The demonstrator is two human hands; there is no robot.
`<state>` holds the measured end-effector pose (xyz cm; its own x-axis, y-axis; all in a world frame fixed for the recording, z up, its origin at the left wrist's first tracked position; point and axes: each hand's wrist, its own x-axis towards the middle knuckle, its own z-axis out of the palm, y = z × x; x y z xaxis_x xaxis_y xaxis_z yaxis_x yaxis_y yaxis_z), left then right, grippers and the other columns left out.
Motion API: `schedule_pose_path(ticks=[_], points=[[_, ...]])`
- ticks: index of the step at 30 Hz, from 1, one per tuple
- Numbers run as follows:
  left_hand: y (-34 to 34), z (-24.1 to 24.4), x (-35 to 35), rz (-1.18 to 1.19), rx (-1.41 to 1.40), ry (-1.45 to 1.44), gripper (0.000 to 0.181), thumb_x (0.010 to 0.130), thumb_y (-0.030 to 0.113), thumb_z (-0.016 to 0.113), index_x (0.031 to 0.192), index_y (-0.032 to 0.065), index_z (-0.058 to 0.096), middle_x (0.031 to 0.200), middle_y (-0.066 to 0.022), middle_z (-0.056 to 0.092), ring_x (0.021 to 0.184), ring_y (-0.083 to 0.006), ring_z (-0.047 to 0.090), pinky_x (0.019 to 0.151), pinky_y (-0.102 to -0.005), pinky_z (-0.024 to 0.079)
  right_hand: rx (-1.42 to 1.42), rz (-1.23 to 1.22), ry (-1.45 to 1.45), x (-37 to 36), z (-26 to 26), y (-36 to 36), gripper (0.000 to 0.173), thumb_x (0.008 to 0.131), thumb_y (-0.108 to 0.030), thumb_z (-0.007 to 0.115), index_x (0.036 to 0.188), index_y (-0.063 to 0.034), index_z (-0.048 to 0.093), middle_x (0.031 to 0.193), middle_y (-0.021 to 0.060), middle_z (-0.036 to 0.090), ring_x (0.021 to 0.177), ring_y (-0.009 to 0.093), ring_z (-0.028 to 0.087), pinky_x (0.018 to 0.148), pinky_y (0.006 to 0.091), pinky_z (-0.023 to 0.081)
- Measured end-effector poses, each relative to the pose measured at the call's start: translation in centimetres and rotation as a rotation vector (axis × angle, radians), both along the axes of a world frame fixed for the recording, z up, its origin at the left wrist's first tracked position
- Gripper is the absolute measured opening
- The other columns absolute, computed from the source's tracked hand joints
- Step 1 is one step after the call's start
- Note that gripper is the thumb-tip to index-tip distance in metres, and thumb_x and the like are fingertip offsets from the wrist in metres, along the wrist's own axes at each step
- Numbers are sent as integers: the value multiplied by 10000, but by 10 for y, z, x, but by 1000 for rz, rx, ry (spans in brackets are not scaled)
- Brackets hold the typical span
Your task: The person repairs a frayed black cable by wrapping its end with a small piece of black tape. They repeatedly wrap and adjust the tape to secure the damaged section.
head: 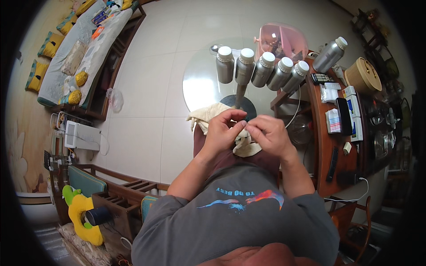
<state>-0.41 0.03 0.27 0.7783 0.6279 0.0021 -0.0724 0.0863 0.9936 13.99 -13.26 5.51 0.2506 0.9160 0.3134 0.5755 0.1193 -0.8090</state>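
Note:
My left hand (224,129) and my right hand (270,134) meet above my lap, their fingertips pinching together. A small dark green item (246,118) shows just beyond the fingertips; its kind cannot be made out. Cream cloth (209,114) lies over my knees, with another part of it (247,149) hanging below the hands. Past the hands, several metal bottles with white caps stand in a row on a round glass table (199,74); the leftmost bottle (225,68) is beside a small round shiny object (215,49). What the fingers hold is mostly hidden.
A pink clear-lidded container (283,36) stands behind the bottles. On the wooden side table (324,159) at right are another metal bottle (327,56), a remote control (322,78), a black phone (343,116) and a woven box (361,74). A wooden sofa (128,46) is at upper left.

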Motion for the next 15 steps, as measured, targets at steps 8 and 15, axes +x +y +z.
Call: schedule_pose_path(ticks=[8, 15], points=[[2, 12, -3, -95, -205, -185, 413, 900, -70, 718, 1253, 18, 524, 1057, -76, 682, 972, -102, 661, 814, -223, 558, -98, -120, 29, 8, -21, 15, 124, 932, -113, 669, 975, -3, 709, 854, 155, 682, 783, 339, 669, 692, 402, 519], [13, 20, 0, -56, 317, 34, 319, 876, -33, 745, 1159, 8, 603, 1057, -68, 697, 958, -119, 709, 830, -250, 586, -101, 97, 5, 7, -5, 0, 136, 933, -144, 674, 949, -16, 716, 878, 147, 702, 805, 321, 686, 711, 389, 536]])
